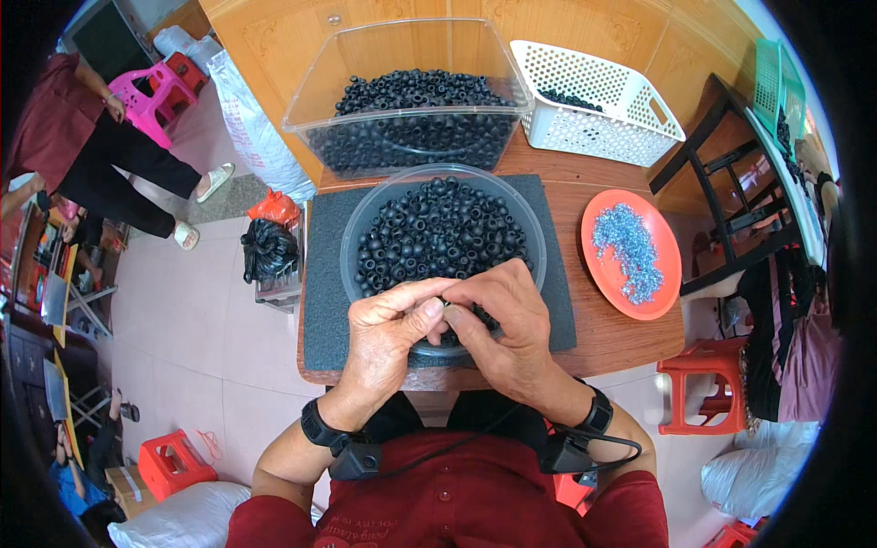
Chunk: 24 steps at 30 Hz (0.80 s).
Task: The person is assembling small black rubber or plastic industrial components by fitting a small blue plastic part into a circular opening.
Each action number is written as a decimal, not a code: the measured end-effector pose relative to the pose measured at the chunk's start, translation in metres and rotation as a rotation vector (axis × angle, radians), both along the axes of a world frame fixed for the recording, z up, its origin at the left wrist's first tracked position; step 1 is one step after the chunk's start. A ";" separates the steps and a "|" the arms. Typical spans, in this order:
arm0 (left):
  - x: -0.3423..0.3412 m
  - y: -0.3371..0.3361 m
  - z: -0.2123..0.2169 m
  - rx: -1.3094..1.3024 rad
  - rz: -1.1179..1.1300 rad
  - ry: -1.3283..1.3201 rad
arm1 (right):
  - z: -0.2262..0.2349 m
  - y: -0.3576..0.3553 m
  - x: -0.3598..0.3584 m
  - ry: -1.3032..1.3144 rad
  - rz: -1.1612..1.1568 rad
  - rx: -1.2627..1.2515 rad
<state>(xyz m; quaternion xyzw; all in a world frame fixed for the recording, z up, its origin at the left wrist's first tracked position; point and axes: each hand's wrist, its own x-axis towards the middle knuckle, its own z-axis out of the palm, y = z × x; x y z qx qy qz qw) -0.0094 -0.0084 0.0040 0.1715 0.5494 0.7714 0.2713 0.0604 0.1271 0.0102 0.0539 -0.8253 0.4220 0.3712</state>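
Observation:
Both hands meet over the near rim of a round clear tub (354,239) full of small black ring-shaped pieces (438,224). My left hand (388,333) pinches with thumb and forefinger. Against it, the fingertips of my right hand (502,320) are pressed together. Between them shows a sliver of something small and dark, mostly hidden by the fingers; I cannot make out its kind. To the right lies an orange-red oval plate (598,274) with a heap of tiny shiny bluish clear pieces (628,251).
Behind the tub stand a clear rectangular bin (320,82) of black pieces and a white perforated basket (594,137). A dark mat (329,274) lies under the tub on the wooden table (630,342). Red stools (703,384) flank the table. Another person (82,137) stands at far left.

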 end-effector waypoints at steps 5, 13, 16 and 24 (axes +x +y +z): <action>-0.005 -0.005 0.001 0.037 -0.081 -0.131 | -0.001 0.001 0.002 -0.001 -0.007 -0.002; -0.007 -0.004 0.005 0.123 -0.158 -0.338 | 0.005 0.007 0.008 -0.156 0.051 -0.249; -0.005 0.001 0.000 0.116 -0.106 -0.276 | 0.008 0.012 0.005 -0.126 0.080 -0.118; -0.002 0.003 0.000 0.079 -0.060 -0.158 | 0.005 0.008 -0.003 0.008 0.024 0.103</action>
